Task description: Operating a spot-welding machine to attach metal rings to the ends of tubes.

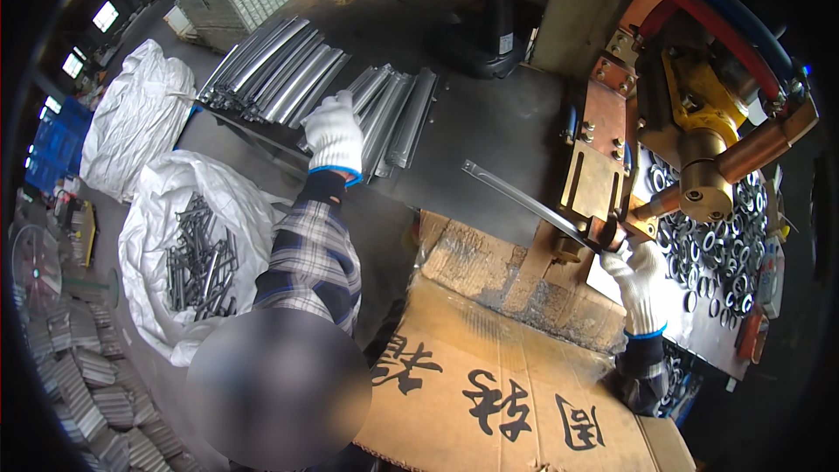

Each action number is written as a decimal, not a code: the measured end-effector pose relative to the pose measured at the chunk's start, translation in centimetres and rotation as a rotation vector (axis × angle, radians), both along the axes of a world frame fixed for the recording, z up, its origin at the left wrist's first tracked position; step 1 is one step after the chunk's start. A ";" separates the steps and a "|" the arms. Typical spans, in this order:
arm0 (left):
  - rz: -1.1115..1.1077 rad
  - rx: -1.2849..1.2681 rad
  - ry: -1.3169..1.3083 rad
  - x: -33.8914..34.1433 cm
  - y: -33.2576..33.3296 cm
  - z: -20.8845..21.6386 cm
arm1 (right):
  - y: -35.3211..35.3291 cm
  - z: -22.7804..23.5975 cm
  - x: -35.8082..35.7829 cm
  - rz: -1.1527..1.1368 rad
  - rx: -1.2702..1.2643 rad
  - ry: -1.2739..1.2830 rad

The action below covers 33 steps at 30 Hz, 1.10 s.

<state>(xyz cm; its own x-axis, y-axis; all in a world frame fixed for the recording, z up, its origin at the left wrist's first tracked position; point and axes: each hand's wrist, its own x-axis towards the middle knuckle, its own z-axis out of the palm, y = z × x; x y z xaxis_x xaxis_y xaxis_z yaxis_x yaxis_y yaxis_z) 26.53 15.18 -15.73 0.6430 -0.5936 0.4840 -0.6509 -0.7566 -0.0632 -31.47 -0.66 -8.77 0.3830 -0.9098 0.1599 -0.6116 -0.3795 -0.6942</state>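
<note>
My left hand (335,135), in a white knit glove, reaches to the metal strips (406,118) on the dark table. Its fingers are bent in at the edge of this small pile; whatever they grip is hidden. My right hand (641,290), gloved the same way, is closed at the near end of a single metal strip (520,197). That strip slants up and left from the copper electrode (605,232) of a machine, its far end over the table. The glove and the electrode partly cover the strip's near end.
A larger strip pile (275,70) lies farther left. Many metal rings (712,253) cover a surface right of the machine (690,114). A white sack (144,236) holds dark metal pieces. Cardboard (524,367) with handwriting lies in front of me. A black fan (494,26) stands behind.
</note>
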 end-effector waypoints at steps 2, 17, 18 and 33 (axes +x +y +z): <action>-0.215 -0.059 0.001 -3.0 -0.8 0.3 | -0.3 -0.3 -0.4 -0.018 -0.023 0.057; -0.199 0.319 0.521 -6.7 -3.6 1.8 | -0.7 -0.6 -0.6 -0.040 0.014 0.062; -0.200 0.322 0.519 -7.3 -3.9 1.7 | -0.8 -0.8 -0.8 -0.042 0.016 0.060; -0.223 0.142 0.297 -8.5 -4.0 2.8 | -0.1 0.6 0.1 0.078 0.128 -0.053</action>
<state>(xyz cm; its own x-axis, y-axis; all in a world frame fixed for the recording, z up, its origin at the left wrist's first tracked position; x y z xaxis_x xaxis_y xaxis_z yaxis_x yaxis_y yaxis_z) 18.05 11.20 -12.89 0.5906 -0.7820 0.1994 -0.8037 -0.5921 0.0582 -31.41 -0.81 -8.18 0.4473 -0.8920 0.0661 -0.5449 -0.3303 -0.7707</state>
